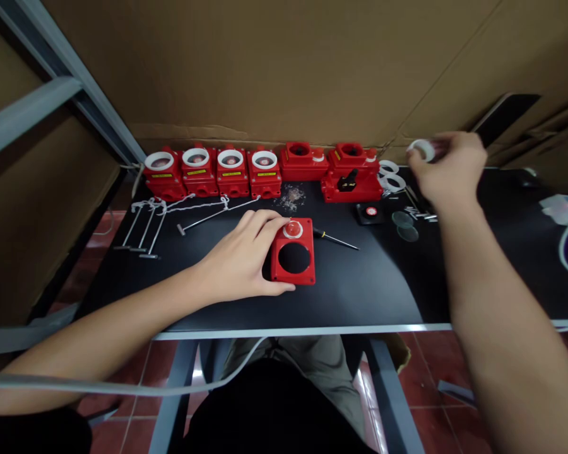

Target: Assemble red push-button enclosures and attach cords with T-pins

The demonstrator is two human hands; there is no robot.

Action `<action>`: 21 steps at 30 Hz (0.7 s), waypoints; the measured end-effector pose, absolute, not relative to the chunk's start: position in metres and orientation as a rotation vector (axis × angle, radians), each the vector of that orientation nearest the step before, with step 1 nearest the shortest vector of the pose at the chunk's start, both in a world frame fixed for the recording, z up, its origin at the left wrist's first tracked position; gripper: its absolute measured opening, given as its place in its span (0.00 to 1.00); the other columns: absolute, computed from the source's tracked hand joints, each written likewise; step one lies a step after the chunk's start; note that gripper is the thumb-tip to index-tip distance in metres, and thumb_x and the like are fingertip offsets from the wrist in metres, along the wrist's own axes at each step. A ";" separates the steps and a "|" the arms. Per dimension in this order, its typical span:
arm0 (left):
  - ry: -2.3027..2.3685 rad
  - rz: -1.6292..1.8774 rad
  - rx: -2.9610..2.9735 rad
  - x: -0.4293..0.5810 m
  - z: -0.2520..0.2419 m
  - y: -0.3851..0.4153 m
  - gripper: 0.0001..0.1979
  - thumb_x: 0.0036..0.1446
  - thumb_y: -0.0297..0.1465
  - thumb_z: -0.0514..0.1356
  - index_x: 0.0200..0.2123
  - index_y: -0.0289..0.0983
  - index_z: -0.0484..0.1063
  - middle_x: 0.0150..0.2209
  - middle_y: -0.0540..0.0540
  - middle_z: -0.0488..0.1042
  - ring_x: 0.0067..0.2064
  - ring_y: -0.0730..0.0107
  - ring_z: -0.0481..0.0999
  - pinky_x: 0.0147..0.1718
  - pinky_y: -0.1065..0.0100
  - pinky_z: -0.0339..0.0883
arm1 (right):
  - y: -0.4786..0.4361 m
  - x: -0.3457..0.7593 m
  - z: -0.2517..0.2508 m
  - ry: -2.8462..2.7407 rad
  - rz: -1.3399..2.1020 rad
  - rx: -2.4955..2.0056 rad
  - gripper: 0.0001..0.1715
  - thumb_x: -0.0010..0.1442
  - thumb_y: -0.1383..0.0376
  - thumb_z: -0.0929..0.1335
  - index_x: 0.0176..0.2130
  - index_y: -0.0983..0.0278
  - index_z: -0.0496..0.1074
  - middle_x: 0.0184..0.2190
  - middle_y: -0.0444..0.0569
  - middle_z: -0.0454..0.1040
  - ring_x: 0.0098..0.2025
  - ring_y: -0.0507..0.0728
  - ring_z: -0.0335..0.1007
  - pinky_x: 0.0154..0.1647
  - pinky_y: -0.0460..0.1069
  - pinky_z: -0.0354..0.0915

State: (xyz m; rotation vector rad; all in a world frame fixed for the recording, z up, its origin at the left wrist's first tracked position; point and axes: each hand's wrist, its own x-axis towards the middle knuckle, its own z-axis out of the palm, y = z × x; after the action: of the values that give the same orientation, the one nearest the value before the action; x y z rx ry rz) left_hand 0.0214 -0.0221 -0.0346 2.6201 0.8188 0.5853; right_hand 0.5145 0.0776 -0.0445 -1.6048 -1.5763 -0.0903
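Observation:
My left hand is closed around the left side of a red cover, thumb at its near edge and fingers at the far end. The cover lies on the black table, with a large round hole and a small red dome ringed in white. Over the back right of the table, my right hand grips a white ring between thumb and fingers. A screwdriver with a black handle lies just right of the cover. Flat white rings and clear glass discs lie below and left of my right hand.
Several red boxes with white rings line the back left. Two red housings stand right of them. Small metal hammers on white cords lie at left. A black part, loose screws and a plastic bag are at right.

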 end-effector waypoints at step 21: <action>0.863 0.765 2.547 0.021 -0.037 -0.024 0.42 0.64 0.48 0.77 0.72 0.38 0.66 0.73 0.26 0.68 0.75 0.32 0.75 0.74 0.34 0.76 | -0.026 0.308 -0.018 -2.107 0.478 -0.567 0.25 0.66 0.63 0.85 0.60 0.53 0.87 0.58 0.53 0.90 0.58 0.65 0.88 0.58 0.60 0.85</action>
State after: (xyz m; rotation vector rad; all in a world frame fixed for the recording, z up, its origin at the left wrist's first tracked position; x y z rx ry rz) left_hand 0.0214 -0.0245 -0.0373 2.5472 0.8631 0.7650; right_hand 0.3083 -0.0258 -0.0181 -0.5668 -2.1067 0.4785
